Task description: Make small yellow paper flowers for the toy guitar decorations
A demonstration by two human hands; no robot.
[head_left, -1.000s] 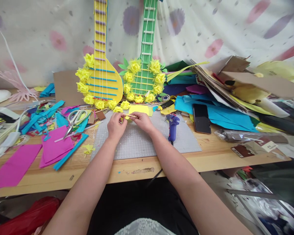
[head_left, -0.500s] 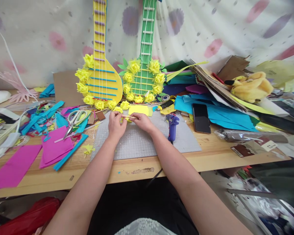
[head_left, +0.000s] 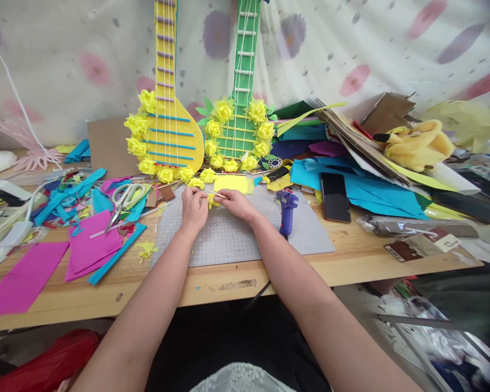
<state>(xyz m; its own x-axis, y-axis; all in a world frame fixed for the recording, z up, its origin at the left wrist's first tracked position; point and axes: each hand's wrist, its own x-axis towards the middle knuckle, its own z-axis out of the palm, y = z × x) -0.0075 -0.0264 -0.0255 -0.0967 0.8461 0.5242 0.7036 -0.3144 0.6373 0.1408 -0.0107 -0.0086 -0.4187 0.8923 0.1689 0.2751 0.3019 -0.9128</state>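
Note:
Over the back of the grey cutting mat [head_left: 228,239], my two hands are close together. My right hand [head_left: 237,204] pinches a thin wooden stick [head_left: 215,194] that points left. Just left of it, my left hand [head_left: 194,208] has its fingers curled together; what it grips is mostly hidden. A small piece of yellow paper [head_left: 212,202] shows between the hands. Yellow paper roses [head_left: 208,175] lie just beyond them, beside a yellow paper sheet [head_left: 231,184]. A purple glue gun [head_left: 288,212] stands on the mat to the right.
Behind stand a yellow paper guitar [head_left: 175,130] and a green one [head_left: 245,81], trimmed with roses. Scissors [head_left: 126,198], pink paper [head_left: 28,277] and blue scraps lie left. On the right are a phone [head_left: 335,197], blue paper [head_left: 375,190] and stacked cardboard.
My left hand has turned slightly and moved a little away from my right hand. More of the yellow paper shows between them, and the stick now slants.

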